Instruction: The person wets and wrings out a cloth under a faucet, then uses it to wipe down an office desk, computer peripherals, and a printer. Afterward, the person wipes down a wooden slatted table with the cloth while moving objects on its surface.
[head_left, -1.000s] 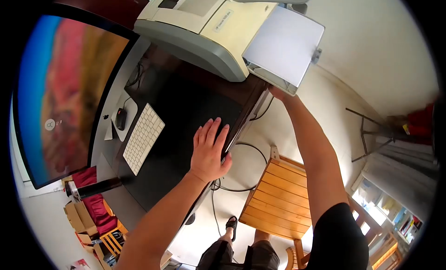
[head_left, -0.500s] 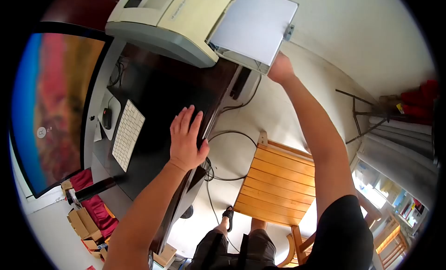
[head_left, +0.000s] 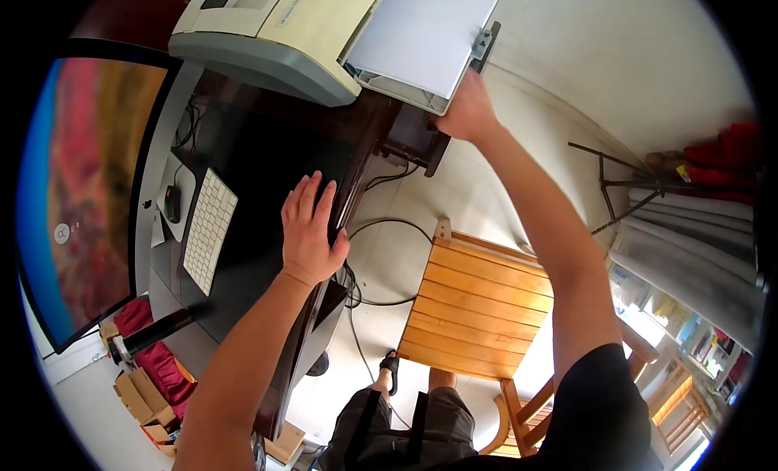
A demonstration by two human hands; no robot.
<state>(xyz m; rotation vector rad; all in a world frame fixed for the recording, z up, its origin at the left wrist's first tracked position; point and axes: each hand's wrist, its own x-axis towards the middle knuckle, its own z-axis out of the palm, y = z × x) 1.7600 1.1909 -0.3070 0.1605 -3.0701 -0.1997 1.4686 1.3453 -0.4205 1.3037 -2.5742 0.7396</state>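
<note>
My left hand (head_left: 312, 232) rests flat on the dark desk (head_left: 324, 135) near its front edge, fingers apart and holding nothing. Beyond the desk's edge, my right hand (head_left: 468, 115) grips the front of a dark wooden drawer (head_left: 435, 157), which stands pulled out from below the desktop. Part of that hand's grip is hidden. Just above it juts the tray of a cream and grey printer (head_left: 320, 34), with a stack of white paper (head_left: 425, 38) lying in it.
A white keyboard (head_left: 211, 230), a mouse (head_left: 173, 203) and a large monitor (head_left: 97, 196) are on the left. A wooden chair (head_left: 478, 305) stands before my legs, with black cables (head_left: 381, 221) on the floor. A metal stand (head_left: 624, 183) is at right.
The drawer has come out from under the desktop, with my right hand at its front. My left hand stays on the desk. The whole view has shifted slightly.
</note>
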